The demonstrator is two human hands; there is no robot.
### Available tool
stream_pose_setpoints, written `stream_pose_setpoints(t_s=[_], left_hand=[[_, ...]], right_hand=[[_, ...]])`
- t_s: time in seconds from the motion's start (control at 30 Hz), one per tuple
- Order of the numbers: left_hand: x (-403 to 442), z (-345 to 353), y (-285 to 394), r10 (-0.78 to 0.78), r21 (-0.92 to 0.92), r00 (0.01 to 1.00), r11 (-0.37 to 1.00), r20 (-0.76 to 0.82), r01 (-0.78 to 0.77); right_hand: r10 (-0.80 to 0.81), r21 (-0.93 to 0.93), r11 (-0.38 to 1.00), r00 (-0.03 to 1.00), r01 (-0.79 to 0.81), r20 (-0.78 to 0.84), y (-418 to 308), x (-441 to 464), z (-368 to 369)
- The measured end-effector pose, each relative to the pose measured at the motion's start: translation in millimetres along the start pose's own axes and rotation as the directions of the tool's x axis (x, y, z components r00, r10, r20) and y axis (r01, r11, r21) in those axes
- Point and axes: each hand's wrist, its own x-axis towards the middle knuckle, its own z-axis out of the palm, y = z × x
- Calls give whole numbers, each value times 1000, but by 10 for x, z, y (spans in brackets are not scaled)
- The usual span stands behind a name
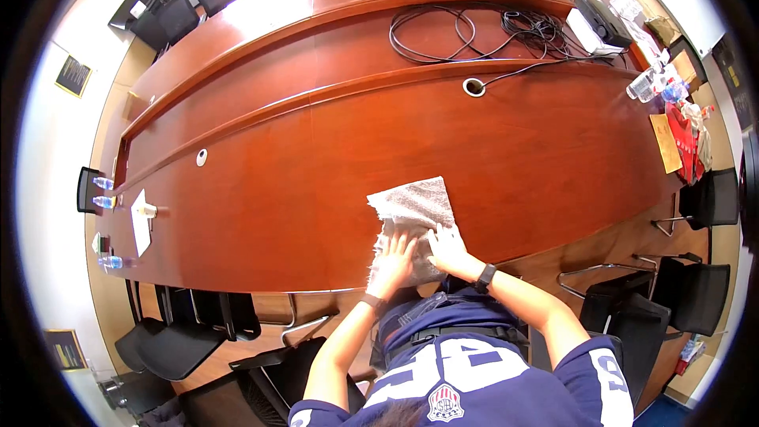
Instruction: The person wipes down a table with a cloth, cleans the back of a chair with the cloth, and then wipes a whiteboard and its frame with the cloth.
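Grey-white fabric is what I've got under me here: a towel-like cloth (415,204) with a frayed left edge, lying on the reddish-brown worktop (261,205). It's right under both hands and runs on ahead of my fingertips. Can't tell if the near end droops over the edge.

My left hand (393,257) is open, palm down, fingers spread on it. The right hand (449,249) is open too, pressed on the right side just beside the left one. Neither is gripping anything that I can see.

So I'd call this step flattening or pressing the cloth. Next move, imo, calls for even pressure from both palms, or curled fingers if an edge has to come up.

Containers, since someone always asks: well off to the left of my left hand there's a pale cup (147,211) and a few blue-labelled bottles (103,202). Far out ahead and right of my right hand, clear bottles (644,85) and a red bag (681,138). No clue what's in any of them, too small. The recess (348,55) way beyond my hands holds tangled black cable (526,29).
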Motion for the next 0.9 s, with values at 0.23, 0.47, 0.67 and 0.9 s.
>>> stream_pose_setpoints(t_s=[0.23, 0.47, 0.67, 0.9], left_hand=[[381, -163, -85, 91, 87, 983, 993, -161, -77], [1048, -161, -321, -143, -26, 990, 989, 15, 143], [1512, -163, -530, -295, -82, 949, 949, 111, 304], [2350, -452, -1088, -179, -114, 978, 975, 108, 191]], right_hand=[[111, 126, 987, 989, -98, -96, 174, 388, 67], [302, 195, 939, 950, -283, -75, 361, 1024, -8], [298, 186, 940, 954, -287, -30, 579, 1588, -182], [379, 197, 910, 925, -364, -39, 805, 2423, -473]])
